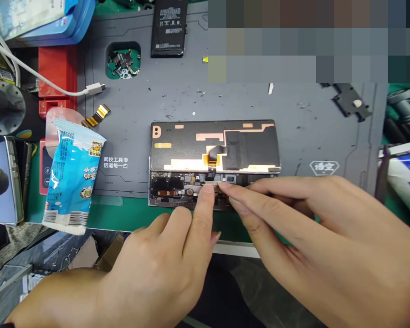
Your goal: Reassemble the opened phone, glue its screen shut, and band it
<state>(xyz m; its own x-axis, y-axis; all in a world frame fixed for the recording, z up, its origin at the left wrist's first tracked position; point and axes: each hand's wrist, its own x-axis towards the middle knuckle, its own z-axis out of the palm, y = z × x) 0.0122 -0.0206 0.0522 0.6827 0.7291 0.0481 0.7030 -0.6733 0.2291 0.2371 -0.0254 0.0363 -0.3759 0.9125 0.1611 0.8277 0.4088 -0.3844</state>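
Opened phone (153,201), lying lengthwise on the grey mat (242,105) near its front edge, with the dark panel (184,150) set back so that a strip of inner parts shows along the near side. The left hand (160,259) extends its index finger onto the strip, the tip at one end of a small metal plate (212,183); its grip appears loose, with nothing seen pinched. The right hand (304,228) brings its index fingertip to the plate's other end, the thumb tip lower, by the phone's near edge; whether this grip pinches anything cannot be told. Good practice here would be light, level pressure at both ends, the plate kept square, and no strain on the short ribbon cable (212,157). The panel is matt black, marked with copper-toned patches and a darker rectangle on the right; the exposed strip carries black covers, a round metal part and fine connectors. Farther out on the mat lie a battery (169,29) and a loose ribbon cable (96,116); a blue snack packet (73,177) overlaps its left side.
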